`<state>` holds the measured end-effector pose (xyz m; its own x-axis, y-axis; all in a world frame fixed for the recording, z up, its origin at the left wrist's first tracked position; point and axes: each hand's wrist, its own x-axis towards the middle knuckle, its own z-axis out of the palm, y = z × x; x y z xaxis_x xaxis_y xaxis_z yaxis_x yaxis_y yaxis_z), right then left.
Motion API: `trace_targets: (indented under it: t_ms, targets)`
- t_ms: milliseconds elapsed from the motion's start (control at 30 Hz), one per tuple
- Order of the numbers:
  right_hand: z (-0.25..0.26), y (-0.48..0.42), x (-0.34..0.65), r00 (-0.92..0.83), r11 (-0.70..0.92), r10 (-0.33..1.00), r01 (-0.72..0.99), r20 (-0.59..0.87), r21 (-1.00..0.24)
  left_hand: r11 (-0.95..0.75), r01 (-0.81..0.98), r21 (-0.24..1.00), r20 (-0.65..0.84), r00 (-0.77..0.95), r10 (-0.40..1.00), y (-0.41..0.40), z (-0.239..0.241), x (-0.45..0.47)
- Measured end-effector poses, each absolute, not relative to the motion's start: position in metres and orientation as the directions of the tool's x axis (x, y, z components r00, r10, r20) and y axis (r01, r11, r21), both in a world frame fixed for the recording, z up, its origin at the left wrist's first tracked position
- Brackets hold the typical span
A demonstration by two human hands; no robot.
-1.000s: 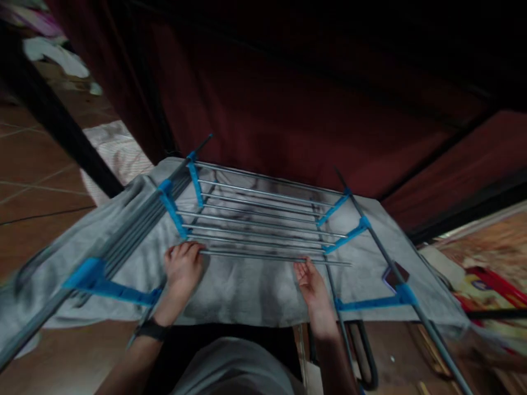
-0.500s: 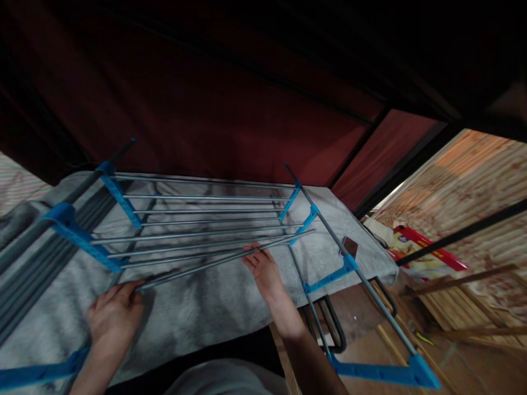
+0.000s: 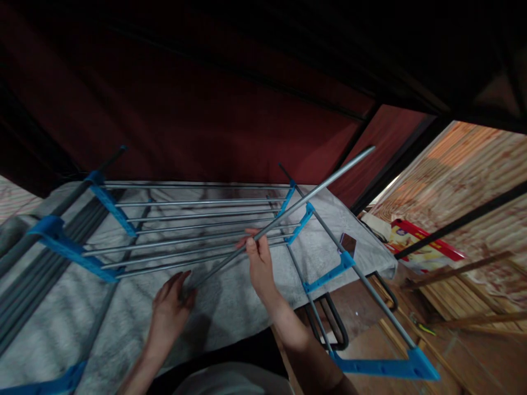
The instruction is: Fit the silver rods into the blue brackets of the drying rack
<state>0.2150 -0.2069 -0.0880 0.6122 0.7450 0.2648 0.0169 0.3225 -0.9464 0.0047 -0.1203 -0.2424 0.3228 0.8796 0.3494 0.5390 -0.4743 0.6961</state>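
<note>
My right hand (image 3: 260, 263) is closed on a loose metal tube (image 3: 313, 192), thumb on top. The tube slants from near my left hand up to the right, its far end raised above the rack. My left hand (image 3: 171, 307) has its fingers apart and curved beside the tube's lower end; whether it touches is unclear. Beyond both hands lies a partly built rack of grey tubes, with several crossbars (image 3: 193, 226) running between blue plastic brackets, such as the left bracket (image 3: 74, 249) and the right bracket (image 3: 300, 224). Another blue bracket (image 3: 329, 274) sits nearer on the right-hand post.
A grey blanket (image 3: 230, 299) lies under the rack. Several more tubes (image 3: 49, 269) lie at the left. A small dark box (image 3: 348, 244) rests at the right, past the post. Farther right are a red and yellow box (image 3: 428, 241) and a wooden crate (image 3: 457, 296). A dark red panel (image 3: 206, 126) stands behind.
The loose tube has swung up at its far end and moved right. My right hand's fingers have closed round it. My left hand has moved right and its fingers have loosened from the tube's end.
</note>
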Motion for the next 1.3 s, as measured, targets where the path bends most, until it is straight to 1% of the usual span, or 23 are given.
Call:
trace_targets:
  t_ms: [133, 233, 367, 467, 533, 633, 733, 833, 933, 1033, 1100, 1167, 1300]
  targets:
    - [-0.071, -0.211, 0.232, 0.652, 0.380, 0.674, 0.096, 0.347, -0.920, -0.489, 0.498, 0.716, 0.352, 0.347, 0.869, -0.125, -0.233, 0.010]
    - [-0.068, -0.213, 0.242, 0.650, 0.362, 0.652, 0.186, 0.391, -0.913, -0.491, 0.479, 0.727, 0.352, 0.354, 0.867, -0.127, -0.226, 0.012]
    - [-0.072, -0.216, 0.251, 0.565, 0.289, 0.698, 0.339, 0.440, -0.895, -0.470, 0.443, 0.764, 0.337, 0.346, 0.875, -0.132, -0.209, 0.014]
    - [-0.078, -0.218, 0.253, 0.465, 0.259, 0.747, 0.455, 0.475, -0.852, -0.444, 0.404, 0.800, 0.326, 0.328, 0.887, -0.137, -0.192, 0.018]
    - [-0.085, -0.219, 0.254, 0.386, 0.231, 0.778, 0.557, 0.495, -0.798, -0.412, 0.383, 0.827, 0.305, 0.310, 0.900, -0.140, -0.182, 0.021]
    - [-0.106, -0.222, 0.259, 0.293, 0.161, 0.801, 0.734, 0.522, -0.660, -0.346, 0.316, 0.884, 0.264, 0.274, 0.925, -0.143, -0.174, 0.027]
    - [-0.135, -0.229, 0.272, 0.223, 0.092, 0.815, 0.862, 0.534, -0.499, -0.238, 0.162, 0.958, 0.198, 0.227, 0.954, -0.146, -0.174, 0.032]
    - [-0.167, -0.237, 0.286, 0.147, 0.064, 0.838, 0.930, 0.525, -0.363, -0.049, -0.013, 0.999, 0.050, 0.150, 0.987, -0.148, -0.177, 0.037]
    - [-0.192, -0.243, 0.295, 0.072, 0.071, 0.865, 0.962, 0.497, -0.263, 0.146, -0.205, 0.968, -0.123, 0.118, 0.985, -0.151, -0.178, 0.036]
    - [-0.209, -0.245, 0.297, 0.024, 0.085, 0.878, 0.975, 0.478, -0.204, 0.272, -0.403, 0.874, -0.247, 0.113, 0.962, -0.154, -0.176, 0.031]
    - [-0.216, -0.245, 0.295, 0.001, 0.096, 0.883, 0.978, 0.469, -0.183, 0.308, -0.520, 0.796, -0.303, 0.099, 0.948, -0.154, -0.175, 0.026]
    - [-0.220, -0.243, 0.292, -0.016, 0.107, 0.888, 0.979, 0.460, -0.171, 0.327, -0.598, 0.732, -0.344, 0.089, 0.935, -0.151, -0.175, 0.019]
    - [-0.223, -0.237, 0.286, -0.030, 0.124, 0.892, 0.976, 0.451, -0.181, 0.345, -0.648, 0.679, -0.423, 0.039, 0.905, -0.141, -0.176, 0.005]
